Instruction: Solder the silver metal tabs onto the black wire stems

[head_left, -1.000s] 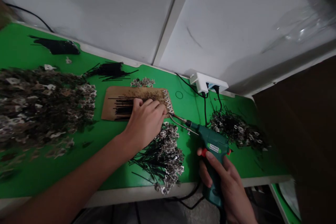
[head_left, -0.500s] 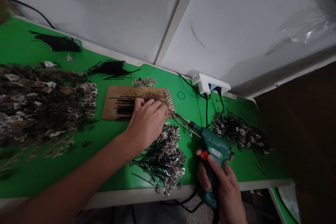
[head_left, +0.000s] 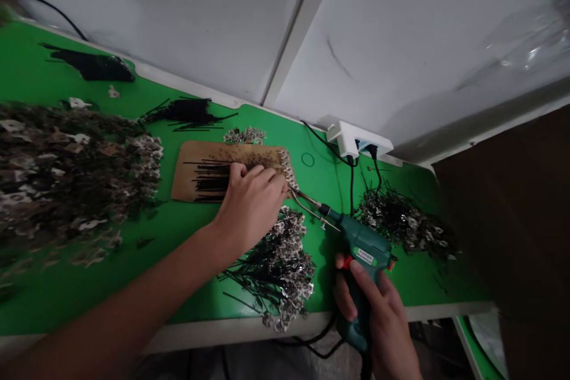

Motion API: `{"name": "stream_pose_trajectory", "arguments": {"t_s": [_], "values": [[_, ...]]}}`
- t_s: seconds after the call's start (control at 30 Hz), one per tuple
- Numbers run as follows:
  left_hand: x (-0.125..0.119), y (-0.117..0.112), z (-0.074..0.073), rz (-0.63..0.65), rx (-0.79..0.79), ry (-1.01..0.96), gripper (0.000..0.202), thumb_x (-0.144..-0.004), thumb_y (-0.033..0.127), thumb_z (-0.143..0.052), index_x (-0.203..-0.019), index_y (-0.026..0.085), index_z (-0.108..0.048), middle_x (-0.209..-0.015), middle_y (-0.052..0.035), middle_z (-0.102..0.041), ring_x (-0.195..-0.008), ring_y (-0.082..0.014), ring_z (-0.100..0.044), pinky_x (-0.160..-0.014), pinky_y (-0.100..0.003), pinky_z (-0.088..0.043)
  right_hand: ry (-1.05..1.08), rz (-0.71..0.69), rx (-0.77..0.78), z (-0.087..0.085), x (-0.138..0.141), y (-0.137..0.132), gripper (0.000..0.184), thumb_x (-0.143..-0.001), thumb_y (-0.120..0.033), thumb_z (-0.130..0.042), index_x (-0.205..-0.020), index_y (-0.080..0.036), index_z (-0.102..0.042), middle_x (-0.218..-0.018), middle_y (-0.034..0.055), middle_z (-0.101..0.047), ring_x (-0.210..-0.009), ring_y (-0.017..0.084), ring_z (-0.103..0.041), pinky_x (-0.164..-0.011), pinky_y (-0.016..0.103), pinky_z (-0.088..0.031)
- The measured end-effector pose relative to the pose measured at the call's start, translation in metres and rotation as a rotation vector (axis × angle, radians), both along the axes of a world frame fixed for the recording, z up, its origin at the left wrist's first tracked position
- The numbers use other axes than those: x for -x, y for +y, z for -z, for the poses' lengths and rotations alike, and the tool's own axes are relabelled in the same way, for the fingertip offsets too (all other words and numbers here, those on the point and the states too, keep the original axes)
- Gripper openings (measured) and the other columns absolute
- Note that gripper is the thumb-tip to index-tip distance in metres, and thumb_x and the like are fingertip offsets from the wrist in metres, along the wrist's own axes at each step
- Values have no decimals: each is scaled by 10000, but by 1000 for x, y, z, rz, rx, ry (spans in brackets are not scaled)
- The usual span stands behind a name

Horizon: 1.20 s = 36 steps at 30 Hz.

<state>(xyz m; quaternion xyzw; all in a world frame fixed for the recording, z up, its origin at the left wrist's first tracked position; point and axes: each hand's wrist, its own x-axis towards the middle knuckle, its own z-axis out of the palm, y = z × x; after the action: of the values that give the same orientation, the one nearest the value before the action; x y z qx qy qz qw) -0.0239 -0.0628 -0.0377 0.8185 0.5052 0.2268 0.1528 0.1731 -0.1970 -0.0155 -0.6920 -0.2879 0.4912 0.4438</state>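
My right hand (head_left: 378, 303) is wrapped round the grip of a green soldering gun (head_left: 365, 243), a finger on its red trigger. The gun's thin metal tip points up-left and reaches the right edge of a brown board (head_left: 184, 157). My left hand (head_left: 253, 202) rests over this board with its fingers curled together, the fingertips beside the soldering tip. What they pinch is hidden. Thin black rods (head_left: 211, 181) lie side by side on the board and run under my left hand. Small silvery metal pieces (head_left: 287, 169) line the board's right edge.
Rods with metal pieces lie in a bundle (head_left: 285, 267) before the board, another bundle (head_left: 405, 222) at right, and a large pile (head_left: 80, 172) at left. Loose black rods (head_left: 187, 111) lie behind. A white power strip (head_left: 360, 139) with plugged cords stands against the wall.
Less of the red trigger shows now, with my finger further over it. The soldering tip and my left hand stay almost in place; the view has shifted slightly.
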Motion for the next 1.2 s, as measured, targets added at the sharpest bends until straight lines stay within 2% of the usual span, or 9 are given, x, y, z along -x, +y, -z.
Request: {"name": "stream_pose_trajectory", "arguments": {"t_s": [0.13,0.3,0.6,0.8,1.2], "values": [[-1,0,1,-4,-8,0,199,-996,197,-499,-866,202,-649,-886,-38,-714,-920,-254,-602,-830,-435,-280,-23,3,-8,1,0,-1,305,-902,-494,-670,-939,-191,-658,-485,-53,-452,-457,80,-346,-455,213,-283],[-1,1,2,-6,-20,-5,211,-995,198,-488,-858,201,-648,-876,-35,-710,-912,-252,-604,-830,-433,-277,-61,33,-6,2,2,-3,360,-885,-510,-688,-1022,-178,-686,-476,-50,-465,-461,85,-364,-460,214,-287],[-2,2,2,-12,-32,-5,201,-981,182,-497,-853,197,-651,-879,-39,-714,-900,-249,-606,-819,-425,-281,-27,-3,-9,3,-2,0,294,-874,-490,-706,-895,-205,-638,-524,-46,-500,-444,73,-364,-458,217,-304],[-2,2,3,-12,-38,-5,205,-982,191,-494,-845,200,-647,-866,-35,-712,-895,-247,-603,-820,-427,-282,-36,11,31,2,-3,-2,360,-884,-521,-681,-1011,-184,-683,-468,-52,-452,-458,90,-353,-440,215,-270],[-3,3,4,-19,-64,-16,224,-985,199,-488,-814,199,-634,-852,-35,-711,-866,-236,-595,-804,-424,-284,-41,33,34,4,-2,-1,382,-872,-523,-694,-1016,-169,-700,-468,-48,-460,-459,95,-351,-446,222,-279]]}}
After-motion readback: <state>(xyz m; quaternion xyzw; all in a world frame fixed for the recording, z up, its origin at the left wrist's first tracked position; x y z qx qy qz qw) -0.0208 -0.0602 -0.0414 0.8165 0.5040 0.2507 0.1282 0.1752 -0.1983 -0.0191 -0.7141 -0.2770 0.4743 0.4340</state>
